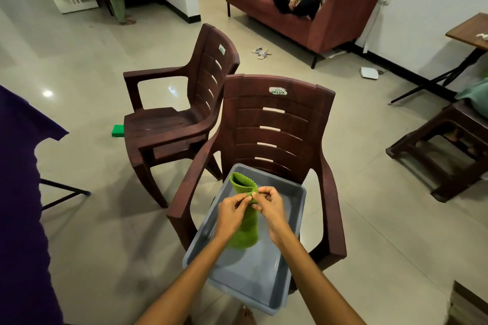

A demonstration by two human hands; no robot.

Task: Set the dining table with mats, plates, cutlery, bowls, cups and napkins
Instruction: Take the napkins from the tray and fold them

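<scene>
The left hand (pixel 233 215) and right hand (pixel 270 208) meet over the middle of a green napkin (pixel 244 221), each pinching its pinked edge between thumb and fingertips, the other fingers loosely curled. The pinches sit almost touching, which looks like a way of finding and parting the layers, or lining up the edges for a fold. The napkin is doubled lengthwise: its far end curls open like a tube, its near end hangs below the wrists. It is held just above a grey tray (pixel 264 272), so a dropped corner would land in the tray, not on the floor. The tray rests across the seat of a brown chair (pixel 277 124), serving as a carrier beside the purple-clothed surface (pixel 18 166) at left. A second chair (pixel 174 119) stands behind.
</scene>
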